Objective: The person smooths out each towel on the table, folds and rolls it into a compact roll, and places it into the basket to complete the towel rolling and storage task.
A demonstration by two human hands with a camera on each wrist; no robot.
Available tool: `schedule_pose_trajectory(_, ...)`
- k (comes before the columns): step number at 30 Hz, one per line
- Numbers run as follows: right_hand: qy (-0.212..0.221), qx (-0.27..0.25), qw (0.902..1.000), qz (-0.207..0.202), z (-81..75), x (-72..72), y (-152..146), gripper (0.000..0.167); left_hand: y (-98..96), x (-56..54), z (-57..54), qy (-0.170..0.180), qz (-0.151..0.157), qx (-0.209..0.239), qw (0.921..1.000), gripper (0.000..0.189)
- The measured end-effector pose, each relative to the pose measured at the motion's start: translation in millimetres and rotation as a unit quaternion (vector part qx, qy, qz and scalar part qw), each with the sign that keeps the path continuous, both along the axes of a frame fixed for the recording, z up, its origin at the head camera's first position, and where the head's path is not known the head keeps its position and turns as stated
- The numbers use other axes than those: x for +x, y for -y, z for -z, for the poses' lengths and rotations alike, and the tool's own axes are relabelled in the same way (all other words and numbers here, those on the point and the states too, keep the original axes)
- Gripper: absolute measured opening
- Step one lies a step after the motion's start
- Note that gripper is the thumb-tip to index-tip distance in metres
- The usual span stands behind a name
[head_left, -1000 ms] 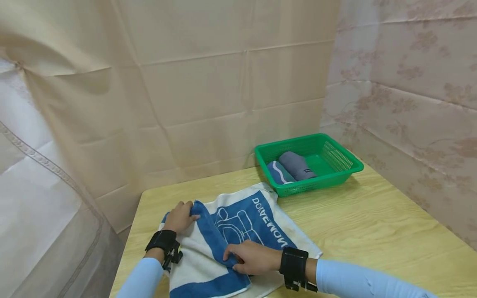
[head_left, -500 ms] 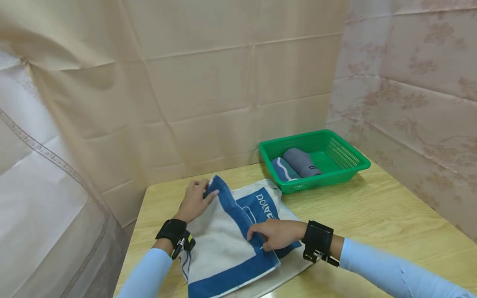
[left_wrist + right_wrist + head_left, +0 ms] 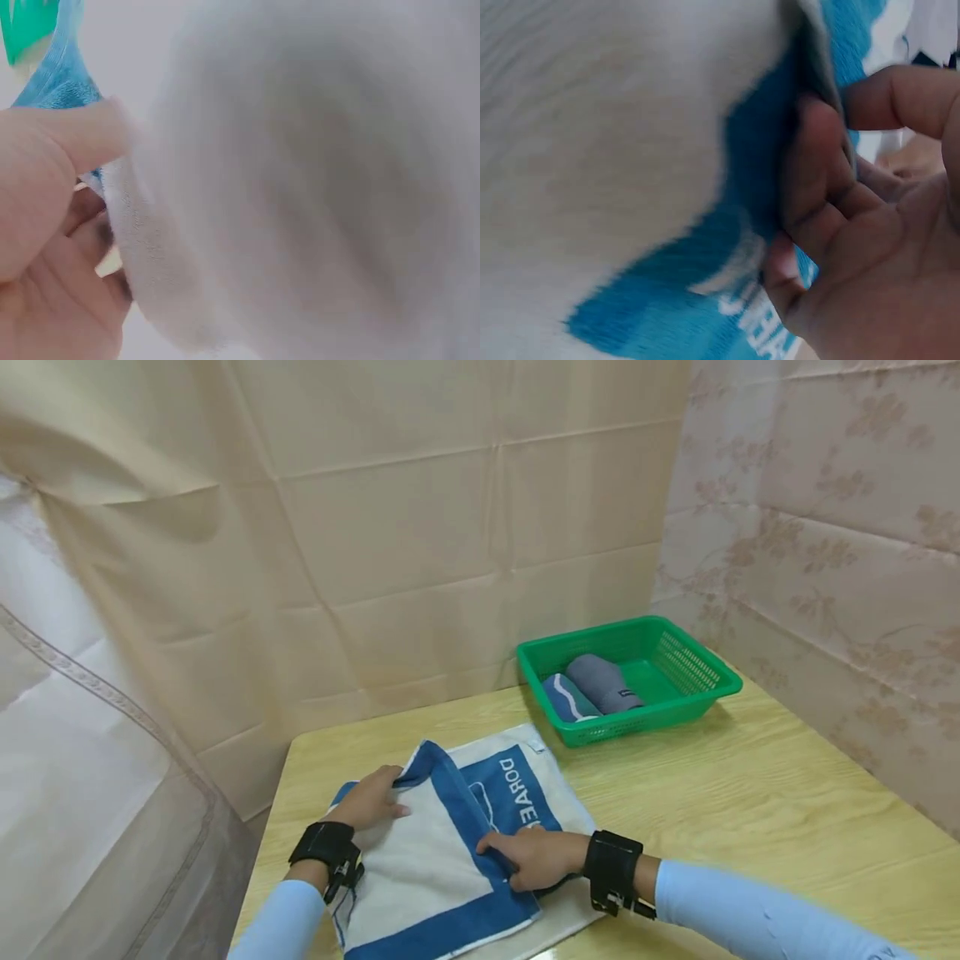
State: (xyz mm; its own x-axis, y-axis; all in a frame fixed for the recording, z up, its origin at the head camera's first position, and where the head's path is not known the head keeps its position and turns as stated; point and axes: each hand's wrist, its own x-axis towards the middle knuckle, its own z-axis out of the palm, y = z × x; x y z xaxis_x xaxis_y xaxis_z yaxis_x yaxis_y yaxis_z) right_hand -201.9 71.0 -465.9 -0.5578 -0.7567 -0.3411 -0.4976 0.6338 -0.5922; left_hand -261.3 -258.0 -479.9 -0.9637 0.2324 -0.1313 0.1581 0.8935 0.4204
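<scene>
A white and blue towel [image 3: 427, 860] lies on the table, its left part folded over toward the right. Lettering and a line drawing show on the blue panel of the lower layer. My left hand [image 3: 367, 802] pinches the upper layer near its far left edge; in the left wrist view the thumb [image 3: 90, 135] lies over the cloth with fingers behind. My right hand [image 3: 542, 857] pinches the blue border of the folded layer on its right side. The right wrist view shows the cloth edge between thumb [image 3: 900, 97] and fingers.
A green plastic basket [image 3: 678, 710] stands at the back right, beyond the towel. Inside lie a rolled grey towel [image 3: 600, 681] and a rolled blue-green one with a white stripe [image 3: 564, 697]. The wooden table [image 3: 765, 793] meets a beige curtain [image 3: 420, 568] behind.
Both hands lifted the folded layer up and to the right, then lowered it slightly back left. More of the white underside shows now, and the lower layer lies flatter at its far corner.
</scene>
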Motion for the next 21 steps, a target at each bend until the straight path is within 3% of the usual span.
schedule_pose_trajectory(5,-0.011,-0.028,0.9995,-0.007,5.7,9.4,16,0.052,10.3,3.2,-5.1,0.009,-0.026,-0.021,0.9994,0.075)
schedule_pose_trajectory(9,-0.014,-0.045,0.9989,0.007,11.2,9.4,21,0.046,12.4,3.2,-5.1,-0.006,-0.021,-0.029,0.9994,0.072)
schedule_pose_trajectory(12,-0.008,-0.065,0.9979,0.003,14.9,7.9,21,0.041,12.1,-0.1,-2.0,-0.068,-0.008,-0.043,0.9968,0.050)
schedule_pose_trajectory(15,0.001,-0.107,0.9942,0.003,14.0,8.8,18,0.036,7.7,-4.5,-5.9,-0.149,-0.018,-0.044,0.9877,0.019)
schedule_pose_trajectory(18,0.007,-0.150,0.9886,-0.001,4.0,10.5,8,0.035,-4.1,-9.6,-21.3,-0.223,-0.043,-0.012,0.9738,0.019)
schedule_pose_trajectory(21,0.010,-0.156,0.9871,-0.035,-14.0,7.4,-12,0.039,-20.8,-14.7,-42.3,-0.291,-0.055,0.022,0.9550,0.023)
